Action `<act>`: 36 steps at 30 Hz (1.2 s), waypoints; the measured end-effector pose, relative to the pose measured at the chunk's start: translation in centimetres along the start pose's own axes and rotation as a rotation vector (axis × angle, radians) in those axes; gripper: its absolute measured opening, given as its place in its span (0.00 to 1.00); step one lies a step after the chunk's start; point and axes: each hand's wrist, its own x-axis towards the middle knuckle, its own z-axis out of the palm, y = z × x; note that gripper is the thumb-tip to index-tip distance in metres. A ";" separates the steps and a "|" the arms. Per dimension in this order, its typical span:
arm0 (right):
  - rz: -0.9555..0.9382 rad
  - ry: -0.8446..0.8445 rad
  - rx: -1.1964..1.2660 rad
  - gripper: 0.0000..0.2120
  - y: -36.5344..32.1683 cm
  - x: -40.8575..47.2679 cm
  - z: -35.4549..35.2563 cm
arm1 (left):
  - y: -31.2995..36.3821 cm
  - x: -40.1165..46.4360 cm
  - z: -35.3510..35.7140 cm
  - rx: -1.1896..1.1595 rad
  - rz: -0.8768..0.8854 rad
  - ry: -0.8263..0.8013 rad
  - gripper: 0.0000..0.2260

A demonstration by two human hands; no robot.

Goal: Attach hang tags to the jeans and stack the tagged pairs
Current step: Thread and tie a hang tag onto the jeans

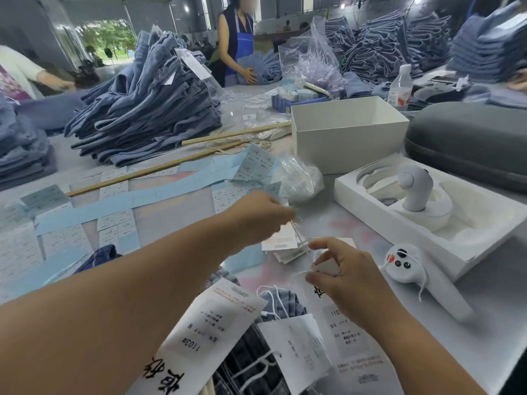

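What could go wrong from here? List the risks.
1. The left hand and right hand pinch a thin string between them; it may slip or tangle, judging by the blur.
2. Loose tags lie over the jeans near the forearms, so a sweep could scatter them.
3. The controller lies beside the right hand, its cord could snag.

I am working with both forearms bare to the frame's lower edge, no sleeve showing on either. My left grip [258,213] and right grip [340,276] are wearing no gloves, rings, watch or bands at the wrists.
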 end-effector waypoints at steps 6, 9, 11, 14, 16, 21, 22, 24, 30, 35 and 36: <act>0.129 -0.062 0.010 0.13 2.9 1.1 0.8 | -0.8 0.6 -0.6 -0.596 -0.155 0.033 0.03; 0.168 -0.055 -0.031 0.11 4.1 1.8 1.0 | -0.7 0.9 -0.7 -0.726 -0.149 0.105 0.08; 0.175 -0.029 -0.070 0.08 4.6 2.4 1.1 | -0.8 1.0 -0.8 -0.830 -0.145 0.119 0.15; 0.141 0.029 -0.077 0.07 5.0 3.3 1.0 | -0.9 1.3 -1.0 -0.947 -0.115 0.127 0.22; 0.109 0.028 -0.068 0.12 4.8 3.8 1.0 | -0.9 1.4 -0.9 -0.982 -0.108 0.145 0.22; -0.025 -0.043 -0.002 0.17 4.2 3.6 0.6 | -1.3 1.3 -0.8 -0.572 -0.050 0.218 0.13; -0.038 -0.068 0.033 0.15 4.1 3.3 0.4 | -1.4 1.2 -0.7 -0.343 0.004 0.210 0.10; -0.046 -0.123 0.114 0.13 3.8 2.7 0.1 | -1.6 0.9 -0.3 0.034 0.112 0.159 0.07; -0.124 -0.185 0.223 0.11 1.8 2.2 -0.5 | -2.4 0.0 2.7 0.691 0.332 -0.114 0.08; -0.098 -0.124 0.232 0.12 1.1 2.6 -0.3 | -2.8 -0.1 3.2 0.725 0.341 -0.054 0.19; -0.064 -0.127 0.236 0.10 1.1 2.7 -0.2 | -2.7 -0.1 3.1 0.726 0.378 -0.024 0.20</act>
